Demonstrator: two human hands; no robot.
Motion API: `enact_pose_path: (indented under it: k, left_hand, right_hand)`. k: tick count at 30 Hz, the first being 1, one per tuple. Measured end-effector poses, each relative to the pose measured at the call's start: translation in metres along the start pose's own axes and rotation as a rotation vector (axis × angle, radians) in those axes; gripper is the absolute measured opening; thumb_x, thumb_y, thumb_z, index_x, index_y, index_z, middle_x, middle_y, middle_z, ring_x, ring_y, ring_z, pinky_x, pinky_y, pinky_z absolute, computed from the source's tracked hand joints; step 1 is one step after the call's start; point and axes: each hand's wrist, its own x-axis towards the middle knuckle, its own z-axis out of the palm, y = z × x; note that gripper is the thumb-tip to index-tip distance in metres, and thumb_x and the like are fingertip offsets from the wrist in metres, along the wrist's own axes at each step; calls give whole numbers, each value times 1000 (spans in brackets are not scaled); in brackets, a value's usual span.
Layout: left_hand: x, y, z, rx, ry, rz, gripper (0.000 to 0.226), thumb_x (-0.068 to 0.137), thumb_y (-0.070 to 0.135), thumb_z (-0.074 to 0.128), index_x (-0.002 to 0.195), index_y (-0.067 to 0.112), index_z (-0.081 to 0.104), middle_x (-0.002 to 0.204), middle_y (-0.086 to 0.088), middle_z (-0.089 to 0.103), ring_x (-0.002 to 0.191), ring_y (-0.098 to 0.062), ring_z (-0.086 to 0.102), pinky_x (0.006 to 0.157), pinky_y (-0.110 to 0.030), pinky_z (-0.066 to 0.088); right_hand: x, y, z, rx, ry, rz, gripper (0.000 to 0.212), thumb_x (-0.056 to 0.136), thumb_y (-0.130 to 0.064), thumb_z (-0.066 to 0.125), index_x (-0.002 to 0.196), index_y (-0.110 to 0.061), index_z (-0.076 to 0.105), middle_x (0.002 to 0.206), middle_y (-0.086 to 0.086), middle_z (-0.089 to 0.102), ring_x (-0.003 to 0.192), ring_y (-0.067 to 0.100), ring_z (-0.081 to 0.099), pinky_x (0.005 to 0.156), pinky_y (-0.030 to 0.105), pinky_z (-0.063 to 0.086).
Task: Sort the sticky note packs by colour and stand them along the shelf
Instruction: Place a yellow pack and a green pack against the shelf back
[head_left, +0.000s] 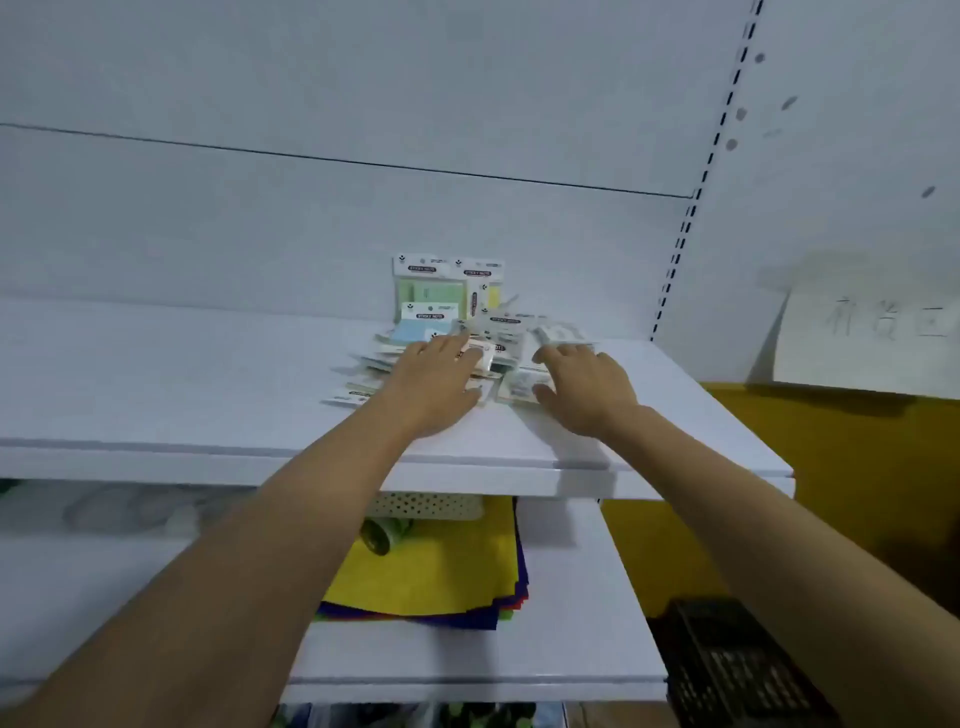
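Observation:
A loose heap of sticky note packs (498, 332) lies on the white shelf (208, 395), right of its middle. At the back of the heap a green pack (423, 283) and a yellow pack (485, 291) stand against the rear wall, with a blue pack (421, 327) leaning in front of them. My left hand (436, 384) lies flat on the left part of the heap, fingers stretched out over the packs. My right hand (582, 384) rests on the right part, fingers spread, thumb beside a pale pack (519, 387). Packs beneath both palms are hidden.
A lower shelf (571, 623) holds a stack of coloured sheets (441, 577) with yellow on top, a white perforated basket (426, 504) and a dark roll. A black crate (737, 670) sits at the bottom right. A slotted upright (696, 197) marks the shelf's right end.

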Motion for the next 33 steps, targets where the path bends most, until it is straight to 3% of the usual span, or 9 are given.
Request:
enact_pose_path:
  k: [3,7,11,17,21,24,27,29,33]
  left_hand:
    - [26,-2,10,-120,-16,-118,60,92,47,43,144,20,28,156,-4,24,138,-26,30,108,-43,29]
    - [47,-2,22,-277,66,-278,54,89,53,50,134,24,40,140,2,45,116,-25,51,82,-38,43]
    - [51,4,32,-385,301,-344,48,90,45,54,130,19,49,139,1,48,120,-22,51,92,-39,47]
    - [54,-5,31,-560,612,-644,37,93,44,48,118,17,53,108,-4,65,99,-25,59,74,-31,41]
    - [52,-9,29,-586,791,-791,36,95,43,44,109,11,53,76,1,57,79,-32,60,59,-28,28]
    - [53,-10,34,-564,748,-829,43,95,44,44,125,13,45,99,-10,66,91,-33,62,66,-31,37]
    - [53,-10,34,-571,792,-826,47,95,37,47,136,14,38,130,-10,53,116,-25,54,83,-28,39]
    - [53,-10,32,-494,818,-804,47,95,28,50,137,10,40,138,-13,44,126,-26,45,100,-37,39]
    - [52,-5,32,-129,641,-768,47,91,33,51,136,20,46,154,-11,26,141,-30,25,111,-52,22]
  right_hand:
    - [39,28,15,195,-31,51,40,91,-34,51,128,-18,49,125,7,59,114,28,53,85,37,44]
    - [83,38,39,355,-117,-22,44,86,-40,57,123,-19,50,120,4,62,106,27,57,80,36,47]
    - [111,37,63,522,-63,-124,37,81,-40,65,102,-16,45,101,4,60,87,25,56,65,32,40]
    - [131,36,79,730,119,-131,28,85,-47,55,83,-22,43,78,-2,60,69,21,56,57,35,45]
    - [141,22,71,924,137,-89,29,86,-43,55,75,-19,43,63,-9,50,54,7,46,51,28,37]
    - [141,12,67,1034,143,-97,33,90,-39,55,67,-21,39,60,-7,41,55,9,37,54,30,32]
    - [136,9,70,1040,100,-96,34,93,-35,52,65,-21,38,59,-6,40,56,12,37,55,32,31]
    - [131,8,75,1040,78,-90,30,94,-32,50,70,-14,44,61,-4,45,58,16,43,57,35,37]
    - [128,9,76,1087,84,-63,29,95,-29,47,78,-6,52,69,3,56,66,22,53,60,41,45]
